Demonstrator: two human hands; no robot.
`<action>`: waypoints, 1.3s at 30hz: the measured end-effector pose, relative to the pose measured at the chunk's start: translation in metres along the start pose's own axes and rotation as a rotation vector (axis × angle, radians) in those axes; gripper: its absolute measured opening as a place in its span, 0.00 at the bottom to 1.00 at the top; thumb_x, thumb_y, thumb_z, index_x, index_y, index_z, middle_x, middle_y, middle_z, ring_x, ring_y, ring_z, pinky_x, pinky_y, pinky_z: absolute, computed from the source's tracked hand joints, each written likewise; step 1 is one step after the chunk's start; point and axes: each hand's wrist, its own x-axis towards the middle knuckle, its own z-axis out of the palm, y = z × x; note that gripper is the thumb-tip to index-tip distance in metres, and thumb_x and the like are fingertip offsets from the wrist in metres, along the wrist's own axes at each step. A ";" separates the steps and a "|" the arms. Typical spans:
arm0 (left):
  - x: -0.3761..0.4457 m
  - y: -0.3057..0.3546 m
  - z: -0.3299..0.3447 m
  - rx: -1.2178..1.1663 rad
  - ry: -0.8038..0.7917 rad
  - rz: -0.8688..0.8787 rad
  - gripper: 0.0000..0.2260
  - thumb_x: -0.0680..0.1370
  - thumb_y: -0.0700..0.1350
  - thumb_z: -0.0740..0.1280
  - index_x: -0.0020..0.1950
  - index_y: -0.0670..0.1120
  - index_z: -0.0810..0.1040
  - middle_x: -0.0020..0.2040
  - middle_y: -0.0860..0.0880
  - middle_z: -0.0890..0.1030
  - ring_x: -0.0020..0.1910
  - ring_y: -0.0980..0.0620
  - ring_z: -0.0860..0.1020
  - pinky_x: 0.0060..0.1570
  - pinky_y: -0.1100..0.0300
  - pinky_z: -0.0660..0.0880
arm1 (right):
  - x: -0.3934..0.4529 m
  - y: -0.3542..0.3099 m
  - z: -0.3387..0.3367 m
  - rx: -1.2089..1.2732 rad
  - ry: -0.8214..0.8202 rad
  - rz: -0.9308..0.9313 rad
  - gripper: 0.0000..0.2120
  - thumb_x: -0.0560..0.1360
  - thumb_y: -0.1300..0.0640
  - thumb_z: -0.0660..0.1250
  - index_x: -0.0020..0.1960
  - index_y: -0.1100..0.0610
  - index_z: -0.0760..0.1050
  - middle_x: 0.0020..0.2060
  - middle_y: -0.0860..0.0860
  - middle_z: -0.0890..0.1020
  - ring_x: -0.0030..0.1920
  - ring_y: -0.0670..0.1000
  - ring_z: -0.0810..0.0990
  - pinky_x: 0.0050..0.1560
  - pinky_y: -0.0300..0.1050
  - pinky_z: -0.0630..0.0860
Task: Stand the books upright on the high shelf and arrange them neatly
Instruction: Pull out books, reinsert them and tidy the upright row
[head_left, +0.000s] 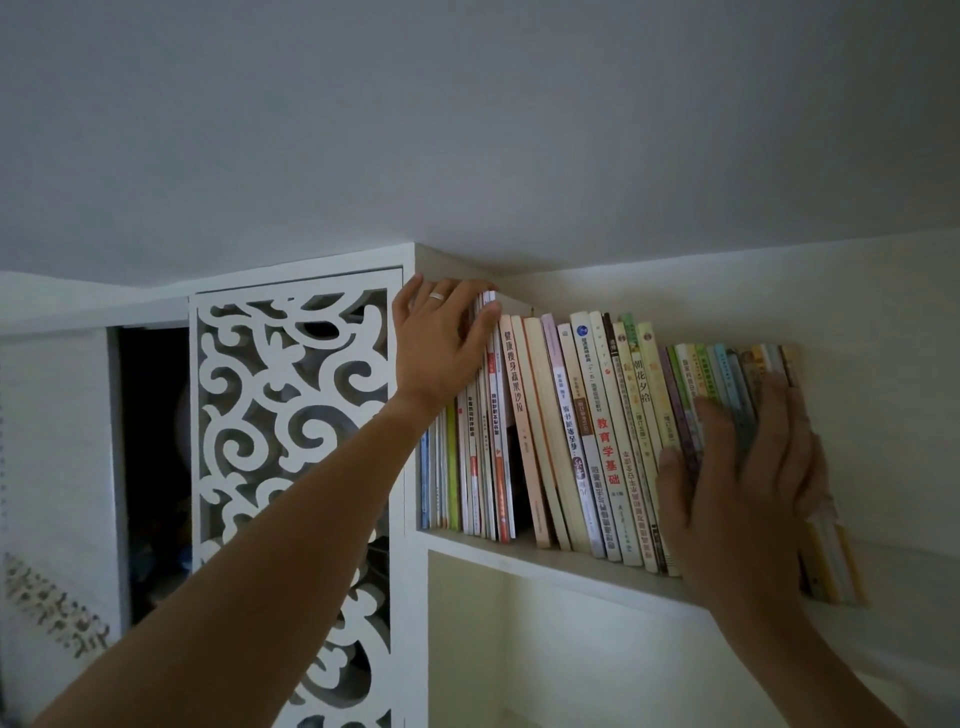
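Note:
A row of books (597, 441) stands on the high white shelf (550, 564). Most of them lean to the left. A dark gap shows between the thin upright books (478, 467) at the left end and the leaning pink-spined one. My left hand (441, 338), with a ring on one finger, reaches up and grips the top edges of the thin books at the left end. My right hand (737, 483) lies flat with straight fingers against the spines of the green and blue books at the right end. It hides their lower halves.
The ceiling sits just above the books. Left of the shelf stands a white cabinet with a carved scrollwork door (291, 467) and a dark opening (150, 467) beside it. A second white recess (545, 649) lies under the shelf.

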 end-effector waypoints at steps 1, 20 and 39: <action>0.000 0.000 0.000 -0.004 -0.004 0.002 0.15 0.85 0.56 0.57 0.59 0.52 0.81 0.53 0.54 0.82 0.60 0.55 0.78 0.77 0.52 0.54 | 0.000 0.000 0.000 0.001 0.001 0.000 0.25 0.81 0.48 0.59 0.71 0.63 0.73 0.80 0.66 0.57 0.80 0.67 0.55 0.77 0.65 0.52; -0.003 0.002 -0.004 -0.027 -0.227 0.070 0.24 0.76 0.72 0.59 0.60 0.57 0.78 0.58 0.49 0.76 0.70 0.46 0.69 0.80 0.45 0.40 | 0.002 0.002 -0.006 0.023 0.088 0.179 0.39 0.79 0.34 0.62 0.78 0.61 0.62 0.80 0.66 0.57 0.79 0.67 0.58 0.74 0.68 0.59; 0.005 0.016 -0.020 0.174 -0.389 0.196 0.21 0.77 0.63 0.61 0.67 0.57 0.78 0.73 0.40 0.69 0.77 0.35 0.61 0.76 0.30 0.51 | 0.002 0.005 -0.006 0.030 -0.037 0.200 0.35 0.81 0.40 0.57 0.81 0.58 0.58 0.79 0.64 0.58 0.78 0.66 0.60 0.73 0.69 0.60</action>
